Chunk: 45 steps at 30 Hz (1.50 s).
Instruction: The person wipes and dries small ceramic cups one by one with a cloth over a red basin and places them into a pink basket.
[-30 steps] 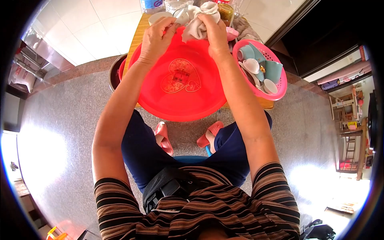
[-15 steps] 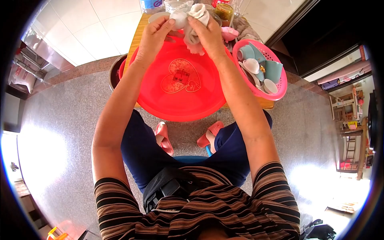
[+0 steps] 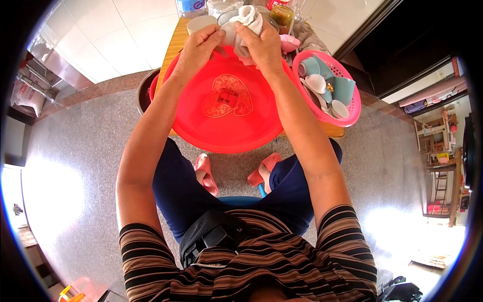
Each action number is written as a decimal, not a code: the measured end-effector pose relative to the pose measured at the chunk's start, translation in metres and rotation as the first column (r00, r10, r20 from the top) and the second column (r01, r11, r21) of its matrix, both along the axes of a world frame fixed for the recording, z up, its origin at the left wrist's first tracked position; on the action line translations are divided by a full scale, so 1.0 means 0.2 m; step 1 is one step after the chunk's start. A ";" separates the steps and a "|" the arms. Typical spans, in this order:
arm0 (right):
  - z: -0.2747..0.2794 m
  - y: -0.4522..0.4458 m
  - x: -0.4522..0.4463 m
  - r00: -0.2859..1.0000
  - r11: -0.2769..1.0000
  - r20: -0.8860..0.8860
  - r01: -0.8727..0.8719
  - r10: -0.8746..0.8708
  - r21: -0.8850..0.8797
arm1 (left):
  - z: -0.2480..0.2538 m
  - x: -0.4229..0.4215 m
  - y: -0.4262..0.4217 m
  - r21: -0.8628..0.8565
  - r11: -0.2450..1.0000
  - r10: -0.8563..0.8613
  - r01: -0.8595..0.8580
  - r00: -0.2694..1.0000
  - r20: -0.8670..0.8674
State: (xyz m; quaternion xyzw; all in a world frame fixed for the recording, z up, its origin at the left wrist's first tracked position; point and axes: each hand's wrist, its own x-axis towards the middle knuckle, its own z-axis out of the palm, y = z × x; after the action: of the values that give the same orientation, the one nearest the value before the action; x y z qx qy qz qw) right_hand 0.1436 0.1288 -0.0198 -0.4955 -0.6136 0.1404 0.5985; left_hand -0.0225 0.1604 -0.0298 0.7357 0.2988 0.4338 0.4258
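Observation:
Over the far rim of a large red basin (image 3: 193, 118), my left hand (image 3: 198, 48) is closed with thumb and fingers on a small white cup (image 3: 229, 33), partly covered by the cloth. My right hand (image 3: 264, 48) grips a white cloth (image 3: 249, 18) and presses it against the cup's right side. One end of the cloth bunches up above the fingers, and the other hangs toward the basin. The basin's bottom shows a printed heart pattern.
A pink basket (image 3: 354, 108) holding light-blue and white cups and spoons stands on the wooden table (image 3: 336, 132) at the right. Behind my hands are a glass jar (image 3: 282, 18), a white bowl (image 3: 202, 23) and a plastic bottle (image 3: 191, 7). A metal pot (image 3: 143, 95) sits left of the basin.
The white cup has turned and sits slightly lower, more covered by the cloth. My left fingers have shifted a little down its edge; the right hand has moved slightly with the cloth.

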 end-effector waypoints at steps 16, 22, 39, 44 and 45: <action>0.01 -0.01 -0.03 0.993 0.997 0.104 0.058 -0.062 0.040 | 0.02 -0.01 -0.01 -0.117 0.993 0.019 -0.002 0.989 0.146; 0.16 -0.14 0.05 0.962 0.990 -0.236 -0.135 0.139 0.035 | 0.03 0.01 -0.02 -0.104 0.987 0.127 -0.119 0.989 0.072; 0.25 -0.76 0.69 0.668 0.729 -0.740 0.468 0.078 0.499 | 0.20 0.83 -0.27 0.551 0.715 -0.110 0.430 0.848 -0.519; 0.35 -0.93 0.74 0.626 0.698 -0.772 0.502 0.113 0.510 | 0.13 1.15 -0.46 0.675 0.512 -0.001 0.531 0.786 -0.618; 0.36 -0.95 0.74 0.598 0.710 -0.798 0.528 0.081 0.467 | 0.13 1.17 -0.47 0.662 0.472 0.060 0.582 0.728 -0.683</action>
State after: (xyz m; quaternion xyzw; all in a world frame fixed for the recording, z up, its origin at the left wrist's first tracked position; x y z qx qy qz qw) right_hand 0.2909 -0.0603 0.0514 -0.2169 -0.2298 0.0268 0.9484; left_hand 0.2123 0.0662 -0.0034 0.9822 0.0446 0.1761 -0.0479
